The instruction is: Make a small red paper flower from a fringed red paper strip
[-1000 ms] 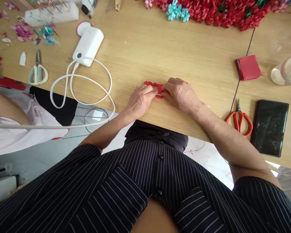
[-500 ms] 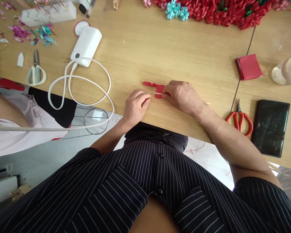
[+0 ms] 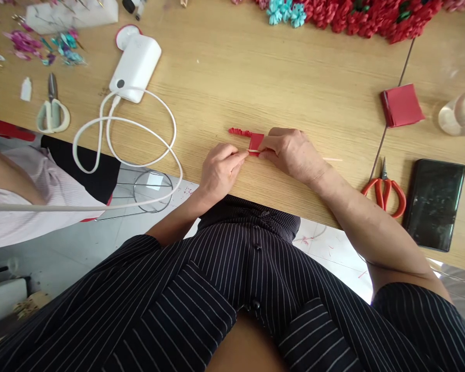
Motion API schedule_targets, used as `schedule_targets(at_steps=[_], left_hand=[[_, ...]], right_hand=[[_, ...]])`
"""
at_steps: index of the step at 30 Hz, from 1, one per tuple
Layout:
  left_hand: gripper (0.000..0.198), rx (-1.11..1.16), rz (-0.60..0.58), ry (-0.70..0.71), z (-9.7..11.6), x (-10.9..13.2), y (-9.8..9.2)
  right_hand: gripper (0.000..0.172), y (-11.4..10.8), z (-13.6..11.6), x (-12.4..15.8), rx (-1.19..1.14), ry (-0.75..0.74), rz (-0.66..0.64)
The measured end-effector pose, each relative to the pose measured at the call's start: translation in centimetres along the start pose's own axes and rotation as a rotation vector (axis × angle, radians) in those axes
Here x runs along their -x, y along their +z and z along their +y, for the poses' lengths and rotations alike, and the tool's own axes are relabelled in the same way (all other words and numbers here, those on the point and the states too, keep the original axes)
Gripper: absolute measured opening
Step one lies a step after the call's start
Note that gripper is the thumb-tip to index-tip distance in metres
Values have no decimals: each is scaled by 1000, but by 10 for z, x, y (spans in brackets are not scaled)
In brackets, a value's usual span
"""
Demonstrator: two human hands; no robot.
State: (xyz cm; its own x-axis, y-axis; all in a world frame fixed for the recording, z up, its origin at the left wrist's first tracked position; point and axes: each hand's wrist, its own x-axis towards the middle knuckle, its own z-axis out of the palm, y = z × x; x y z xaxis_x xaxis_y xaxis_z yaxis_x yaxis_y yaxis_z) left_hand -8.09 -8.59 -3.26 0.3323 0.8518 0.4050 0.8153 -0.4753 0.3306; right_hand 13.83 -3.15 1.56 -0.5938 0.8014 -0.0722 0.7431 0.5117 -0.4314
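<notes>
A small red square (image 3: 257, 140) of paper or cloth lies on the table between my hands. Across its near part runs a thin pale stick (image 3: 253, 151). My right hand (image 3: 294, 154) pinches the stick's right part over the square, its fingers covering that end. From the left, the closed fingertips of my left hand (image 3: 220, 173) grip the stick's other tip. Just beyond the square is a crinkled red strip (image 3: 239, 132). Another pale thin stick (image 3: 332, 159) shows to the right of my right wrist.
Red-handled pliers (image 3: 384, 194), a black phone (image 3: 434, 204), a stack of red squares (image 3: 403, 105) and a glass (image 3: 461, 113) are at right. A white power bank (image 3: 135, 67) with looped cable and scissors (image 3: 52, 108) lie left. Red flowers (image 3: 356, 15) line the back. Another person's sleeve (image 3: 34, 212) is at left.
My left hand has moved up and right, its fingertips closing on the stick's left tip. My right hand stays about where it was. The view has shifted slightly.
</notes>
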Motion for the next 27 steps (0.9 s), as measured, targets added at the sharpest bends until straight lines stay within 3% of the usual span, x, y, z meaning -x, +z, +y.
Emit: schedule_targets(at_steps=[10,20,27], left_hand=[[26,-21,2,-8,0,-7,5],[17,-33,-33,-26,-5,-23,12],[16,-1,47,10,-5,-20,15]], right_hand=[[34,3,1,0,-6,-11,13],[26,2,-1,1,72,-26,14],[26,0,-3,1,92,-29,2]])
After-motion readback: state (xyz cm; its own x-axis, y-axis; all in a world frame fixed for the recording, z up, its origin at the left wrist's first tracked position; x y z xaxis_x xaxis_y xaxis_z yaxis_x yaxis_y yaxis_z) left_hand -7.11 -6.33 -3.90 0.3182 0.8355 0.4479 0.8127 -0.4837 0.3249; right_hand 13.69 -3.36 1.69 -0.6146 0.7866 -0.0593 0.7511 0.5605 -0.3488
